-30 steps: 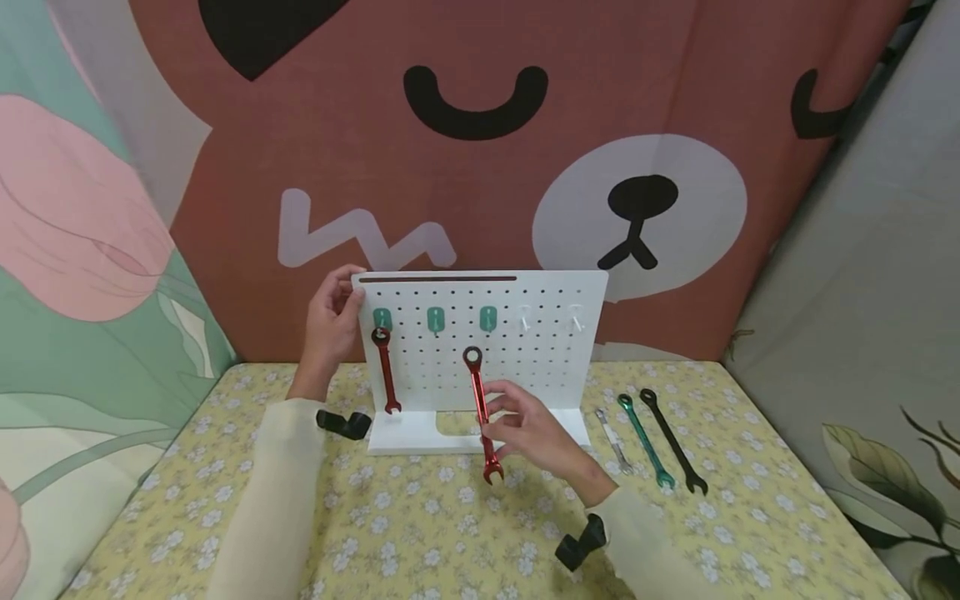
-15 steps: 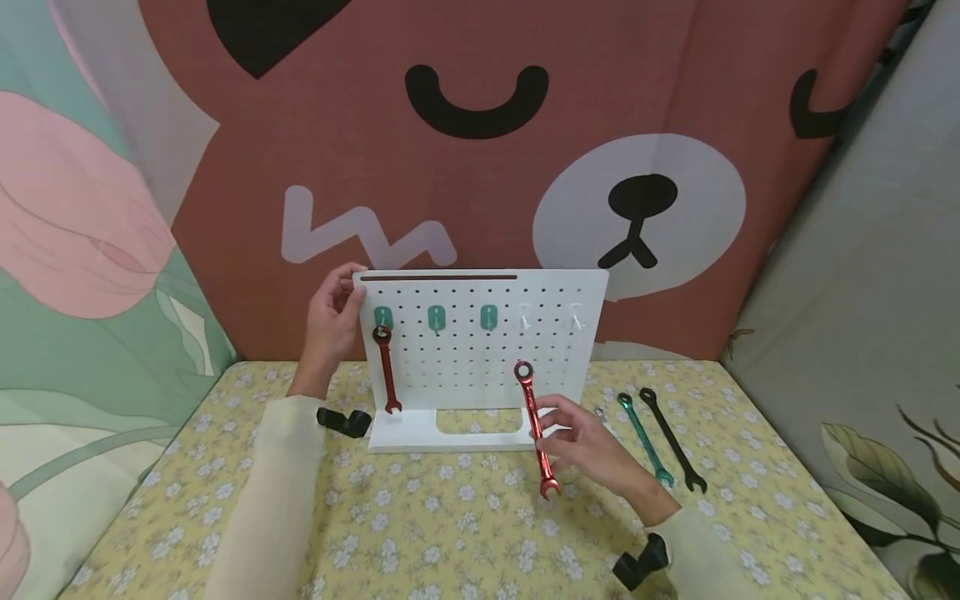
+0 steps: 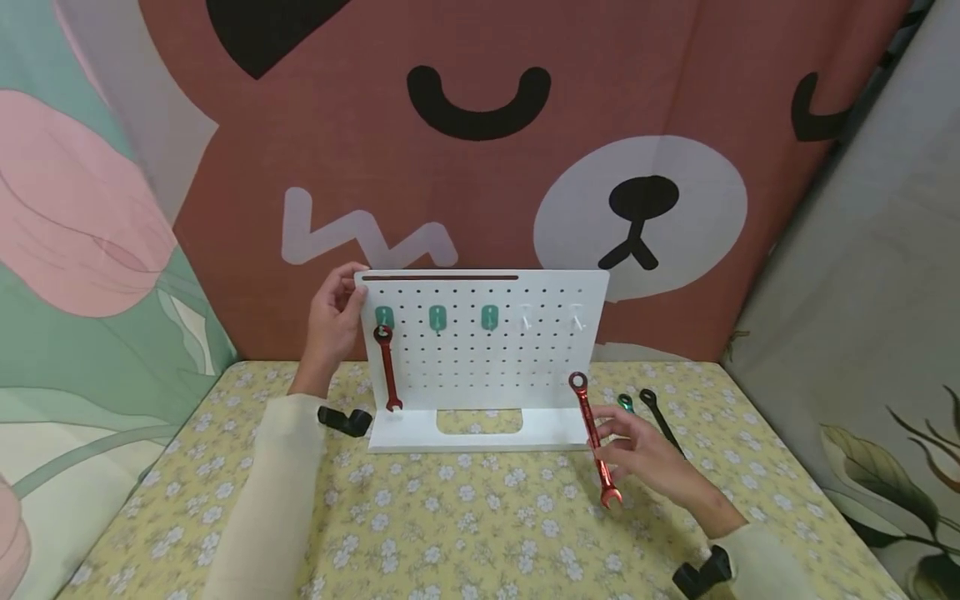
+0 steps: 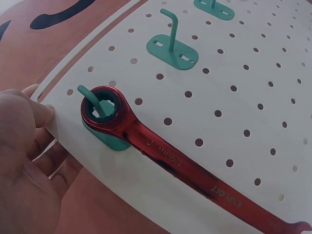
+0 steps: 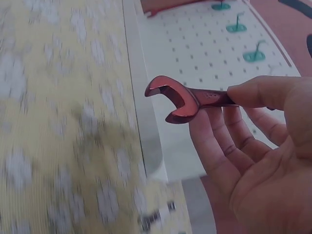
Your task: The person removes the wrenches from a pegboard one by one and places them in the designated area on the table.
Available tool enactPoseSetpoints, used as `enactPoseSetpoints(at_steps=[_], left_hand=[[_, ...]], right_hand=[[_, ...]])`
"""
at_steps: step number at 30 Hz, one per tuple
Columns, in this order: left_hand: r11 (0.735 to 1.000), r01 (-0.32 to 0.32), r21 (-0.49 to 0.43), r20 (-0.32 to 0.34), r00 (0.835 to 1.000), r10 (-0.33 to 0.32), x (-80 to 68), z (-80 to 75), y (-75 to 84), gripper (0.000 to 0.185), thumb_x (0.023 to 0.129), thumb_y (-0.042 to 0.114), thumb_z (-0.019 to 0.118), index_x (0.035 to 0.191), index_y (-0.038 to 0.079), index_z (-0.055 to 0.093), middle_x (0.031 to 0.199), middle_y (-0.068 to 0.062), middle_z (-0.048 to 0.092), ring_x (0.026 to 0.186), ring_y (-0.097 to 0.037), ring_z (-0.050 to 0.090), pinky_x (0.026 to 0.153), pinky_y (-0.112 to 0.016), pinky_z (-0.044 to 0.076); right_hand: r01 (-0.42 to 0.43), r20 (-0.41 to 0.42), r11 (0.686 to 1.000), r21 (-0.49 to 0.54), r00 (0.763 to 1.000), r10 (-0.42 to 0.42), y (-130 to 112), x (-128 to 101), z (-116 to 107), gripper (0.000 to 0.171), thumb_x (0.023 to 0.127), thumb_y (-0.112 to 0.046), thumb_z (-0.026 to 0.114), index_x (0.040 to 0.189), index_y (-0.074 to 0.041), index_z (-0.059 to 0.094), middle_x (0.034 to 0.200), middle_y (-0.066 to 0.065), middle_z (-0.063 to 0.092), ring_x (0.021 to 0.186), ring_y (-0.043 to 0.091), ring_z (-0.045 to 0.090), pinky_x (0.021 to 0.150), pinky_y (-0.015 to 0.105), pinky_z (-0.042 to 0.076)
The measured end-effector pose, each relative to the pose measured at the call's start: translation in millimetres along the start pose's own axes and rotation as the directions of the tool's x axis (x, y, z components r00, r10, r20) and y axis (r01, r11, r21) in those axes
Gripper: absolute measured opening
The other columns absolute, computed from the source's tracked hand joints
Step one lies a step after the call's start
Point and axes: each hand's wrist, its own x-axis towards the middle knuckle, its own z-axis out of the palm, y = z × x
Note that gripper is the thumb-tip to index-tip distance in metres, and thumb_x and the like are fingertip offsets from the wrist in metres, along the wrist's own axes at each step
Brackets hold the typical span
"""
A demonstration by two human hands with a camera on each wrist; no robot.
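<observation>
A person's right arm reaches in from the lower right, wrist well out from the body, its right hand (image 3: 637,446) grasping a red wrench (image 3: 590,423) by the shaft, thumb on one side and fingers on the other. The wrench is at the right end of a white pegboard (image 3: 465,367), over a flower-patterned surface (image 3: 420,533). Its long axis slants: the ring end points up and leans left, the forked end down toward the viewer and slightly right.

The left arm extends forward, its left hand (image 3: 334,321) pinching the pegboard's upper left corner, thumb on the front face and fingers behind. Near that hand, a second red wrench (image 3: 388,371) hangs by its ring from the leftmost green hook (image 4: 109,139), its shaft nearly vertical and forked end down. Beyond the right hand, a green wrench (image 3: 626,402) and a black wrench (image 3: 658,416) lie on the surface, both partly hidden, the black one's ring end pointing away from the person.
</observation>
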Motion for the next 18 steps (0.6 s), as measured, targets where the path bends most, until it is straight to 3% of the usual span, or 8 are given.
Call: enactPoseSetpoints(at_steps=[6, 11, 18], left_hand=[[1.000, 0.017, 0.008, 0.005, 1.000, -0.017, -0.1, 0.0, 2.3, 0.032, 0.109, 0.013, 0.052, 0.140, 0.005, 0.056, 0.110, -0.022, 0.057, 0.089, -0.030, 0.056, 0.077, -0.038, 0.047], [1.000, 0.009, 0.008, 0.016, 1.000, -0.009, -6.1, 0.9, 24.9, 0.031, 0.108, 0.006, 0.051, 0.138, -0.003, 0.054, 0.110, -0.029, 0.056, 0.090, -0.040, 0.054, 0.076, -0.035, 0.047], [0.999, 0.031, -0.010, 0.027, 0.999, -0.031, -10.2, 0.4, 42.0, 0.031, 0.108, 0.006, 0.052, 0.137, -0.004, 0.054, 0.110, -0.028, 0.055, 0.091, -0.036, 0.055, 0.077, -0.032, 0.048]], right_hand=[[-0.063, -0.036, 0.997, -0.036, 0.997, 0.062, 9.1, -11.8, -27.4, 0.058, 0.103, -0.018, 0.065, 0.152, 0.000, 0.039, 0.132, 0.026, 0.049, 0.097, 0.032, 0.064, 0.072, 0.053, 0.056], [-0.108, -0.052, 0.993, -0.050, 0.993, 0.105, 23.5, -19.0, -52.8, 0.058, 0.104, -0.019, 0.063, 0.152, 0.000, 0.037, 0.133, 0.027, 0.046, 0.097, 0.033, 0.063, 0.072, 0.053, 0.056], [-0.223, -0.119, 0.972, -0.071, 0.969, 0.214, 45.4, -26.8, -83.1, 0.064, 0.104, -0.020, 0.063, 0.155, 0.002, 0.031, 0.127, 0.027, 0.052, 0.100, 0.034, 0.063, 0.074, 0.049, 0.056]])
